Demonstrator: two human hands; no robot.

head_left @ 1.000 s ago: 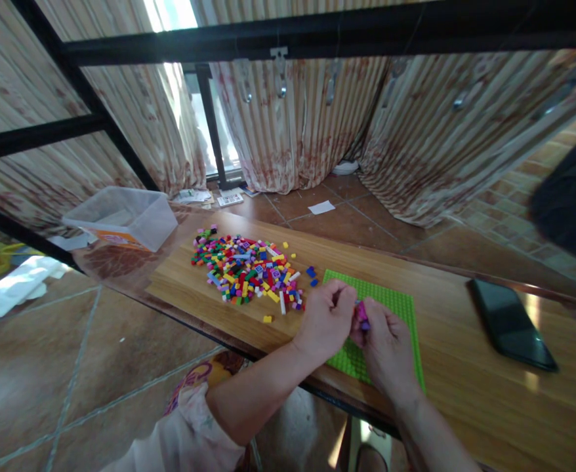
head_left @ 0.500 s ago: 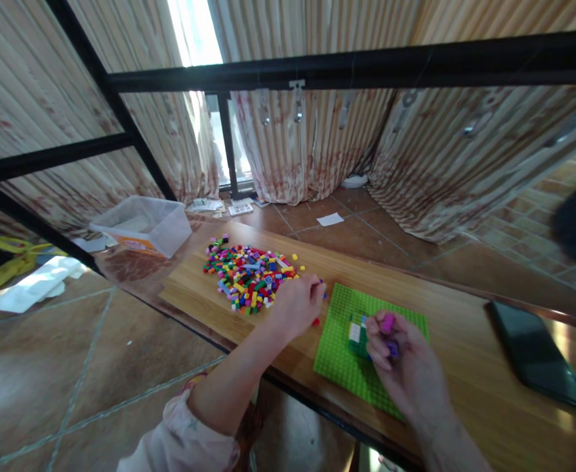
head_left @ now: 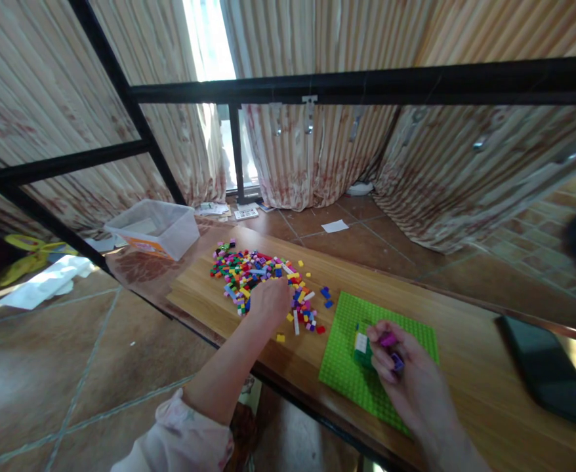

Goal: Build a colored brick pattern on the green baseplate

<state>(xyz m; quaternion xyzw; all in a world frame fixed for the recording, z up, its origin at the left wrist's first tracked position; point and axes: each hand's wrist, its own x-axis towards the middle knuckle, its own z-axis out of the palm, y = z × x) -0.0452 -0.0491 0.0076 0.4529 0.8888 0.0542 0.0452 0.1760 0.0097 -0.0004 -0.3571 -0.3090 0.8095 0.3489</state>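
Note:
My left hand (head_left: 271, 301) reaches into the pile of small coloured toy bricks (head_left: 248, 272), its back towards me. The fingers point down among the bricks and are hidden, so their grip does not show. Over the green baseplate (head_left: 340, 357), my right hand (head_left: 403, 360) is closed, palm up, around a magenta brick (head_left: 388, 339) and a purple brick (head_left: 397, 361). Just left of its fingertips stands a small build of green and white bricks (head_left: 361, 347) on the baseplate, partly covered by the hand.
Blue bricks (head_left: 326, 295) and a yellow brick (head_left: 281, 338) lie loose between pile and baseplate. A dark phone (head_left: 548, 367) rests at the wooden table's right. Beyond the table's left end stands a clear plastic bin (head_left: 177, 233). Black metal bars (head_left: 367, 88) cross in front of the curtains.
My left hand has moved left from beside the baseplate into the brick pile, uncovering the loose blue bricks. My right hand stays over the baseplate with its bricks. The view has shifted slightly.

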